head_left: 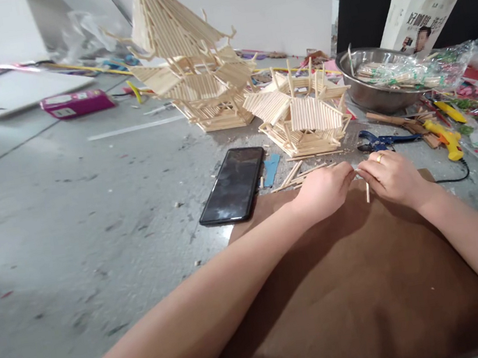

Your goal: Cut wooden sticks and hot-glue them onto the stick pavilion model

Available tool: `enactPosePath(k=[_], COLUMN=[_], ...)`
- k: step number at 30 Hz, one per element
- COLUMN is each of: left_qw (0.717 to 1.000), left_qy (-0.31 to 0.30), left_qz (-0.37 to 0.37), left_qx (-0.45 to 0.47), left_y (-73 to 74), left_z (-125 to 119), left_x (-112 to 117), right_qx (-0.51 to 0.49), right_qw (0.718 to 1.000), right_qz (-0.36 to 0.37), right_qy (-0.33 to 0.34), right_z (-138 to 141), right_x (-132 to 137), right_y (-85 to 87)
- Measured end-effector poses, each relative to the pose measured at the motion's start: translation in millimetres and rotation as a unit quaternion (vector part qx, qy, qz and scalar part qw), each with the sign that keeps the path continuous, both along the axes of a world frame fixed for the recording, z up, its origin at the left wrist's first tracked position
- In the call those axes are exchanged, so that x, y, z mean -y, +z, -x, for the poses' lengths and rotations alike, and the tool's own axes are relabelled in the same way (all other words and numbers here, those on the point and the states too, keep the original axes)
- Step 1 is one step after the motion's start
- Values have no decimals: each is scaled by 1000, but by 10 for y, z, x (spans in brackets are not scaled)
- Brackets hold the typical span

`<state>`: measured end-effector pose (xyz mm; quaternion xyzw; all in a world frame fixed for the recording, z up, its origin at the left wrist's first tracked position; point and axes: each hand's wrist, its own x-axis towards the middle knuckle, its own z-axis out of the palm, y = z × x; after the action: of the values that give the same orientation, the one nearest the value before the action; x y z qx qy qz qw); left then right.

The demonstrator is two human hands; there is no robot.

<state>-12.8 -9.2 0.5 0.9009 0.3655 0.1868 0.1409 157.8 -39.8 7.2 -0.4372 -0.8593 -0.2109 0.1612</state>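
Through the head camera I have both hands together right of centre, above the top edge of a brown sheet (pixel 345 282). The right hand (pixel 393 179) has its fingers closed on a thin stick (pixel 368 193), whose free end points toward the bottom of the frame. The left hand (pixel 322 192) meets it, fingertips bunched; I cannot tell whether they grip anything. A few loose sticks (pixel 290 176) lie just past the left hand, near the phone (pixel 233 185). In the upper middle, the taller tower (pixel 213 85) has a pointed roof (pixel 177 25) on and looks nearly complete to me. To its right, the smaller model (pixel 316 113) has its base and slanted panels, but bare posts (pixel 290 81) rise above with no roof on them, so I judge its upper part left to build. The pliers (pixel 387 139) and glue gun (pixel 449 139) lie unheld at the right
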Motion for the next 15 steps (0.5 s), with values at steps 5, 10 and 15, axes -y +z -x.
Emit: enactPosePath(k=[5, 10, 15], left_qw=[999, 992, 945], left_qy=[26, -58, -137], left_qz=[-19, 77, 216], left_qx=[-17, 75, 204], left_y=[-13, 92, 221], left_z=[-12, 33, 100], left_x=[12, -18, -51], right_qx=[-22, -102, -298], right_qw=[1000, 987, 911], right_qz=[9, 123, 277], right_qy=[-18, 32, 59], right_z=[33, -6, -112], right_x=[23, 43, 15], right_y=[-26, 54, 141])
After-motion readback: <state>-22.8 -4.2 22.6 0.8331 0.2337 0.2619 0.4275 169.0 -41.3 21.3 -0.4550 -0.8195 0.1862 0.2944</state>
